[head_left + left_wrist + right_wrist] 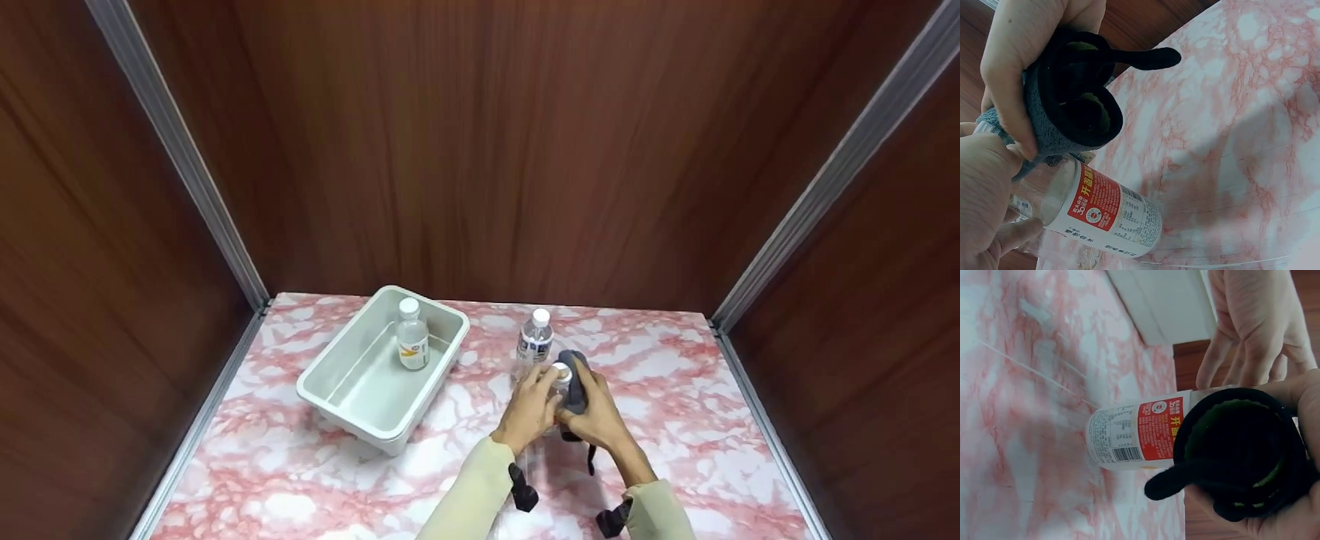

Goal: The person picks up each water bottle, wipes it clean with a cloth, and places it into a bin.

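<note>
My left hand [527, 411] grips the upper part of a clear plastic bottle with a white cap [561, 372]. In the left wrist view, the bottle's white and red label [1107, 211] faces the camera below the fingers. My right hand [598, 416] holds a dark grey plush mitt [576, 384] from outside, against the bottle's side. The mitt's black-edged opening [1241, 450] faces the right wrist camera, and a black loop hangs from it. Just behind the hands stands another clear capped bottle [535, 341], its lower part partly hidden.
To the left, a pale grey plastic bin [330, 409] sits at an angle, with a white-capped bottle [412, 341] upright inside. Everything rests on a red and white marbled tabletop [285, 487]. Brown wood panels [480, 150] enclose the back and both sides.
</note>
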Motion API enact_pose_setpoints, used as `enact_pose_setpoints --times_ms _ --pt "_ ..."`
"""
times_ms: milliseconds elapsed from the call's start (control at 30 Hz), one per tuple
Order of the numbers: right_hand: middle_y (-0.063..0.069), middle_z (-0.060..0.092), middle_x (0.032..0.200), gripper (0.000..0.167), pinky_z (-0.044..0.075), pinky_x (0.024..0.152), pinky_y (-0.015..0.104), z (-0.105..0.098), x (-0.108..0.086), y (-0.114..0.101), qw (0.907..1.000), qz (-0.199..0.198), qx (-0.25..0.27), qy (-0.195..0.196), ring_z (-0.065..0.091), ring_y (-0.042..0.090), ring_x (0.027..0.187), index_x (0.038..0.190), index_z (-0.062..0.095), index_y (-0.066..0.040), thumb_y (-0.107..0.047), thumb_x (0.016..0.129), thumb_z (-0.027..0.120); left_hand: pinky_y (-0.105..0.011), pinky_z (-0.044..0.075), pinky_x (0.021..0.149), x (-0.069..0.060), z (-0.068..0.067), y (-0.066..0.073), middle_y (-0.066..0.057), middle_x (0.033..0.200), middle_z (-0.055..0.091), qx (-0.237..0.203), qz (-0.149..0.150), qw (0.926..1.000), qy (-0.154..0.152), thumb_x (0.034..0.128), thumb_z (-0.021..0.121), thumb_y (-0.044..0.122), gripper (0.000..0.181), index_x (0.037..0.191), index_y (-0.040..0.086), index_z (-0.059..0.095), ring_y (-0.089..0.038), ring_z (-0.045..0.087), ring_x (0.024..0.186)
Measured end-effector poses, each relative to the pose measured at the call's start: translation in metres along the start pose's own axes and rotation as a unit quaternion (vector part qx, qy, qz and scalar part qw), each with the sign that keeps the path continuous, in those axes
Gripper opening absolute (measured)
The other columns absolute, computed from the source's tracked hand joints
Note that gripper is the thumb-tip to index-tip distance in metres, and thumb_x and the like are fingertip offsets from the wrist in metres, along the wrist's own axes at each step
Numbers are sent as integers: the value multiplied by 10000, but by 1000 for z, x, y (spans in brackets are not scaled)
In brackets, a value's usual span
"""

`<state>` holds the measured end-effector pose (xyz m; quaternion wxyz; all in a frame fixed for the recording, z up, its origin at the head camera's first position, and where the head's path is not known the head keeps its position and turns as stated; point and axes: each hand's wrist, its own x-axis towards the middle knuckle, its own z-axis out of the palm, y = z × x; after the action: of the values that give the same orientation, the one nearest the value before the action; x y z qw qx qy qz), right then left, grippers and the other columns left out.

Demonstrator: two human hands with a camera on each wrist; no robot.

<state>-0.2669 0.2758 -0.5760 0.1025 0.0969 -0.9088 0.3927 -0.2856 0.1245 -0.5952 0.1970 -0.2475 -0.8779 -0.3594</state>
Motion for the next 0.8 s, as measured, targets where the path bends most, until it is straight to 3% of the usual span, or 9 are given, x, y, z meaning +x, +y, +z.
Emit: enact_pose_setpoints --times_ms 333,800 --pt "417 455 1410 1006 478 983 578 5 0 4 9997 -199 152 -1 560 499 1202 1551 353 -12 14 619 730 -414 531 1001 -2 -2 2 -85 1234 632 58 -68 9999 57 896 705 86 380 1255 142 594 -270 651 1129" --pt "434 375 1444 1023 509 920 557 5 -1 5 9997 -43 138 -189 554 520 1186 1577 297 -44 48 638 693 -394 541 988 -4 4 3 -85 1211 648 40 -119 9996 268 889 702 53 389 1256 142 605 -266 656 1101"
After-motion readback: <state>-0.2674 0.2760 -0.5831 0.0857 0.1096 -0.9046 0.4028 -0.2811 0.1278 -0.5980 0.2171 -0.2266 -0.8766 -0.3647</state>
